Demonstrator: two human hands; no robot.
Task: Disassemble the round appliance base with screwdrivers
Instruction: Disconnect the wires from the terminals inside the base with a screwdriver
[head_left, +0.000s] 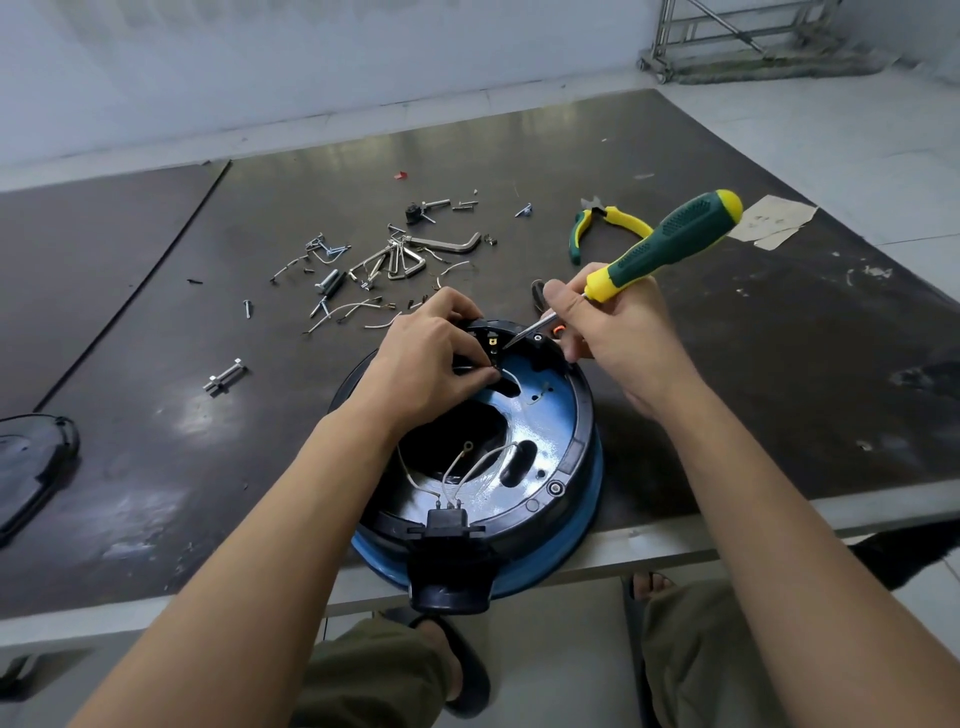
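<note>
The round appliance base, blue with a black rim, lies upside down at the table's front edge, its black socket part overhanging toward me. White wires run inside it. My left hand pinches a small black part at the base's far rim. My right hand grips a green and yellow screwdriver near its shaft, handle pointing up and right. The metal tip touches a terminal at the far rim, beside my left fingers.
Loose screws, hex keys and wire bits lie scattered beyond the base. Green and yellow pliers sit at the back right, near a paper scrap. A metal bracket lies at left. A black cover sits at the left edge.
</note>
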